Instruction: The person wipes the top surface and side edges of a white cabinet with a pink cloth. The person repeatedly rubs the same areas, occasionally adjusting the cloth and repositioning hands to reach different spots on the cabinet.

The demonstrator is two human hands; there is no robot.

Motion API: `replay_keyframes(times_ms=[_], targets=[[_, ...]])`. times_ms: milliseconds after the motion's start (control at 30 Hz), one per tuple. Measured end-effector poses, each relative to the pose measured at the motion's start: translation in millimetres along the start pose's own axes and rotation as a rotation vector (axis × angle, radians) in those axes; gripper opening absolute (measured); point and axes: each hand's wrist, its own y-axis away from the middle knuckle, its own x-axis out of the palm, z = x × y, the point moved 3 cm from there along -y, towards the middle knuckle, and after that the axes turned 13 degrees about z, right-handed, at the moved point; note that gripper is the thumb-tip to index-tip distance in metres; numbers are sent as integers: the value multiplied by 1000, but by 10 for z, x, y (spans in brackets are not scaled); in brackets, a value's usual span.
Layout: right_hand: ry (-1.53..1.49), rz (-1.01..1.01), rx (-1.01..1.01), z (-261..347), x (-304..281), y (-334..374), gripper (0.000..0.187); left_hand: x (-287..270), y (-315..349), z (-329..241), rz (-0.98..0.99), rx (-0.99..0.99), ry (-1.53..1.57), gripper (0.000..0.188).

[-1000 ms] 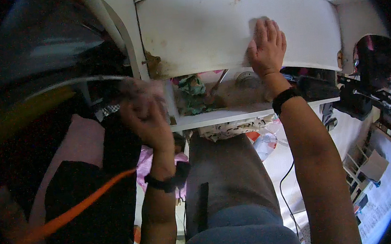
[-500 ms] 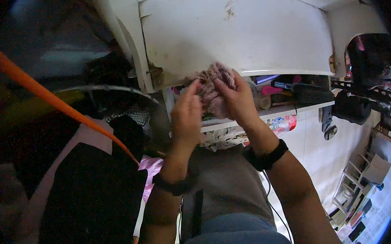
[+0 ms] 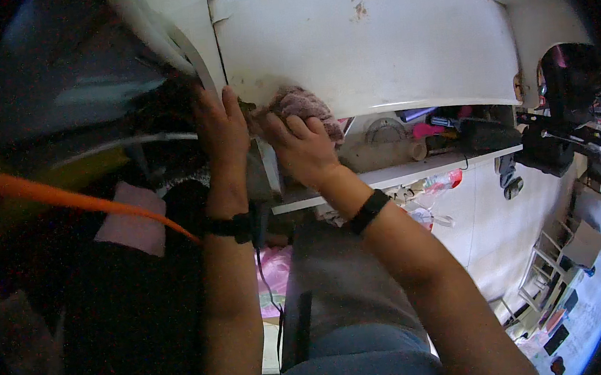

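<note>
My right hand [image 3: 303, 148] is closed on a crumpled, fuzzy, pinkish-brown cloth [image 3: 300, 105]. It presses the cloth to the lower left corner of a white panel [image 3: 374, 45], beside a worn, dark fitting at that corner. Just to the left, my left hand [image 3: 224, 130] rests with fingers stretched upward against the edge of the white side frame [image 3: 190, 26]. Nothing shows in its grasp, though its far fingers are partly in shadow. Both wrists wear dark bands.
Below the panel an open drawer or shelf [image 3: 399, 172] holds a clear round protractor-like piece, a roll, a dark brush-like thing and pink items. An orange strap or pole [image 3: 65, 194] crosses dark clothing on the left. A white rack [image 3: 544, 273] stands at far right.
Both hands have moved left from the middle of the panel's lower edge. The right hand now carries the cloth alone; the left has left it and touches the side frame.
</note>
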Motion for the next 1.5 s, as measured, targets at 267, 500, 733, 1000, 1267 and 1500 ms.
replay_keyframes(times_ms=[267, 500, 733, 1000, 1267, 1500], targets=[[10, -114, 319, 144, 94, -74, 38, 15, -33, 16, 47, -85, 377, 56], [-49, -30, 2, -230, 84, 119, 44, -13, -49, 4, 12, -13, 290, 55], [-202, -233, 183, 212, 119, -139, 39, -17, -16, -20, 4, -27, 295, 53], [-211, -92, 336, -101, 104, 13, 36, -43, 1, -44, 38, -24, 287, 50], [-226, -27, -30, 1, 21, -7, 37, 2, 7, 54, 76, -88, 257, 52], [-257, -180, 214, 152, 47, -117, 37, -11, 11, 41, 74, -59, 190, 53]])
